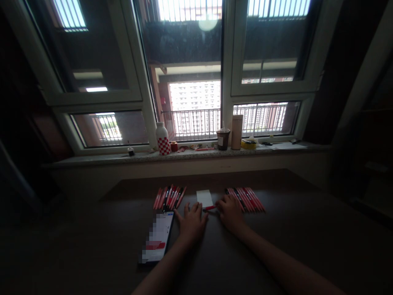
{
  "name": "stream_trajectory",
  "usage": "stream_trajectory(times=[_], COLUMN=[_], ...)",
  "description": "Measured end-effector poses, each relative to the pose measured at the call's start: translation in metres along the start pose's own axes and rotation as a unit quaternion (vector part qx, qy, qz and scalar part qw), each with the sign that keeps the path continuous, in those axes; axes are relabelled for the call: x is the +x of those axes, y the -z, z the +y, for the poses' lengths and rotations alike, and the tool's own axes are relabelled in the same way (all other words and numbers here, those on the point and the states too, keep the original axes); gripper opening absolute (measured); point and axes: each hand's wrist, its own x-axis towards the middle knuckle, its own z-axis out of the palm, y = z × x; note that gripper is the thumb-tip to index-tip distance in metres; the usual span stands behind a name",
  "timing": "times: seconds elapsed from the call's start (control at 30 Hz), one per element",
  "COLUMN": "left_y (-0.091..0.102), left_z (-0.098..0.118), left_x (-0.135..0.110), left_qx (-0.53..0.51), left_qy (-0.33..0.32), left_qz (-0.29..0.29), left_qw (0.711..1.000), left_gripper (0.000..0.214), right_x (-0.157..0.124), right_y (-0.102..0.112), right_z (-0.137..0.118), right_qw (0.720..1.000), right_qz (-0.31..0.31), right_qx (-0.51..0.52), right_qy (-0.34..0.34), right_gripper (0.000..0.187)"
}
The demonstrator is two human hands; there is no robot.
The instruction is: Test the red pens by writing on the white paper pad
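Observation:
A small white paper pad (pixel 204 198) lies on the dark table in front of me. My left hand (pixel 192 223) rests with spread fingers, its fingertips at the pad's lower left corner, holding nothing. My right hand (pixel 231 214) is closed on one end of a red pen (pixel 210 207), which lies level along the pad's near edge, its dark tip pointing left. A row of red and black pens (pixel 169 198) is fanned out to the left of the pad. Another row of red and black pens (pixel 250 200) lies to the right, partly covered by my right hand.
A phone (pixel 158 237) with a lit screen lies left of my left forearm. On the windowsill (pixel 138 157) beyond the table (pixel 276 254) stand a red-checked white bottle (pixel 163 139), a dark drink cup (pixel 223 139), a tan tumbler (pixel 236 132) and a yellow tape roll (pixel 248 144).

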Motion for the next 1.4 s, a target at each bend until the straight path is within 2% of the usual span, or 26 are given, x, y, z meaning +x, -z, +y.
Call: stream_trajectory(times=[0.1,0.27,0.4,0.53,0.97,1.13,1.4], left_y=[0.001,0.006,0.012,0.016,0.018,0.022,0.021], left_z=[0.001,0.0,0.0,0.001,0.002,0.003,0.001], left_x=[0.0,-0.001,-0.001,-0.001,-0.001,-0.002,-0.002], left_qx=[-0.004,-0.012,-0.037,-0.06,-0.065,-0.063,-0.091], left_qy=[0.0,-0.02,-0.02,-0.015,0.001,0.012,0.027], left_qz=[0.011,0.066,0.063,0.062,0.071,0.072,0.074], left_qw=[1.0,0.998,0.997,0.996,0.995,0.995,0.993], left_gripper=[0.048,0.037,0.022,0.017,0.015,0.017,0.025], right_x=[0.0,0.0,0.0,0.0,0.001,0.002,0.002], right_y=[0.001,0.0,-0.001,-0.002,-0.003,-0.006,0.004], right_z=[0.0,0.001,0.001,0.001,0.002,0.004,-0.001], right_qw=[1.0,1.0,0.999,0.999,0.997,0.997,0.997], right_qz=[-0.007,-0.01,-0.02,-0.026,-0.048,-0.044,-0.032], right_qx=[0.006,0.021,0.023,0.029,0.03,0.041,0.056], right_qy=[-0.002,-0.001,0.011,0.02,0.06,0.051,0.052], right_gripper=[0.019,0.019,0.018,0.018,0.017,0.014,0.012])
